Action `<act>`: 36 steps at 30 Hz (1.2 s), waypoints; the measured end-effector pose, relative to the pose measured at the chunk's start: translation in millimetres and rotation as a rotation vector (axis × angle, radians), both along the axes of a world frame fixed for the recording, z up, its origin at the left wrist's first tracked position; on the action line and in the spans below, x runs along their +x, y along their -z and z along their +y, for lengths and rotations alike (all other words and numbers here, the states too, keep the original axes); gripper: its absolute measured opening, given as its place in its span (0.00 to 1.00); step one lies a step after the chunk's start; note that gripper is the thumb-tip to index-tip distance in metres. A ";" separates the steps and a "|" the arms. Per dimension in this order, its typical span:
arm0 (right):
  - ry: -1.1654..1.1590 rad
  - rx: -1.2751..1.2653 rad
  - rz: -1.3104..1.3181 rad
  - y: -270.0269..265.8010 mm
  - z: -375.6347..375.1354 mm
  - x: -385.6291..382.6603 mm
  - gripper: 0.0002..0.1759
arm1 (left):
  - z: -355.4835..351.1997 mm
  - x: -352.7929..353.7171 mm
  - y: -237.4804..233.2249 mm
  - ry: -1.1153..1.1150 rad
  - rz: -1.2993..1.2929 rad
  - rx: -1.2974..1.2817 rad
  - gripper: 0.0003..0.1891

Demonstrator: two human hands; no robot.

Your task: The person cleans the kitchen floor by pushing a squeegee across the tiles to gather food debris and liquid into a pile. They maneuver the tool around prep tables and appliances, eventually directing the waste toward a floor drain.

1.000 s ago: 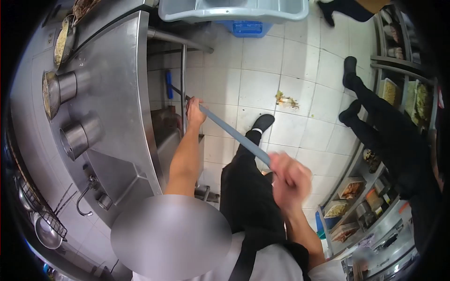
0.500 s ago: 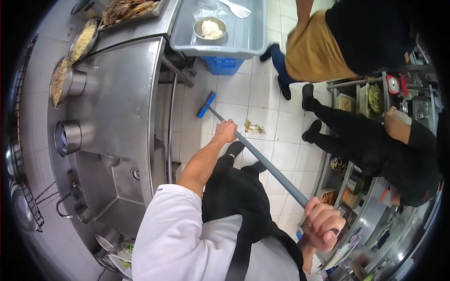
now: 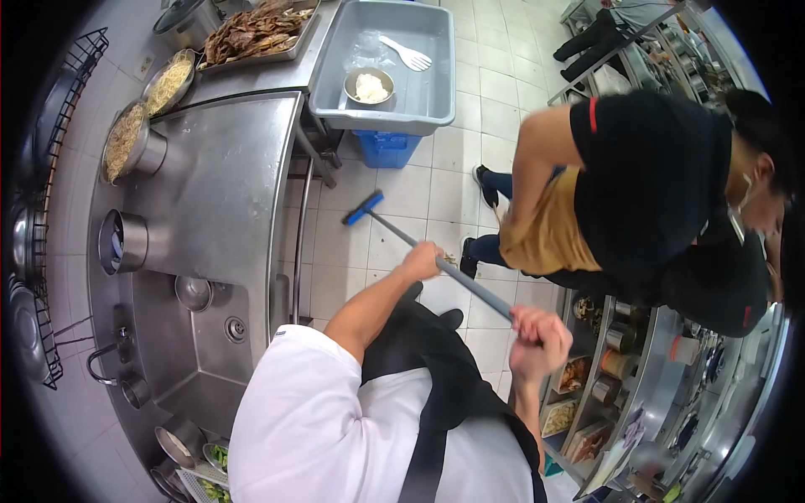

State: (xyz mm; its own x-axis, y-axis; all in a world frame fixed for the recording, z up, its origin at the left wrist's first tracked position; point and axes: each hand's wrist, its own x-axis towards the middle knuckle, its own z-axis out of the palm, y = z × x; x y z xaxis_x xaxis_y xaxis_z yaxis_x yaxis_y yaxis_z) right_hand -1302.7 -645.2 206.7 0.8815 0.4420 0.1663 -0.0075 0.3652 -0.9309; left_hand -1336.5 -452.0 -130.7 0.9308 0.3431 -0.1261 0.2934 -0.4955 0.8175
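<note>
A long grey pole [image 3: 474, 287] with a blue brush head [image 3: 363, 208] slants across the tiled floor. My left hand [image 3: 422, 260] is wrapped round the middle of the pole. Closed on its upper end is my right hand [image 3: 538, 339], nearer my body on the right. The brush head rests on the tiles left of centre, below the blue container [image 3: 387, 148]. Some food scraps [image 3: 453, 258] show on the floor just beyond my left hand, partly hidden.
A steel counter [image 3: 222, 159] with a sink [image 3: 220, 335] runs along the left. A grey tub [image 3: 419, 101] stands at the top. A person in a mustard apron [image 3: 553, 222] is close on the right, overlapping another person, beside shelves [image 3: 599, 369].
The person in the mustard apron has come closer, down and in front of the other person. My right hand has moved up and left with the pole's end. The brush head has turned.
</note>
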 end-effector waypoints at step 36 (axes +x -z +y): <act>-0.396 -0.065 -0.221 -68.8 -27.8 -46.3 0.21 | -24.7 -89.5 -130.3 0.043 0.129 0.255 0.17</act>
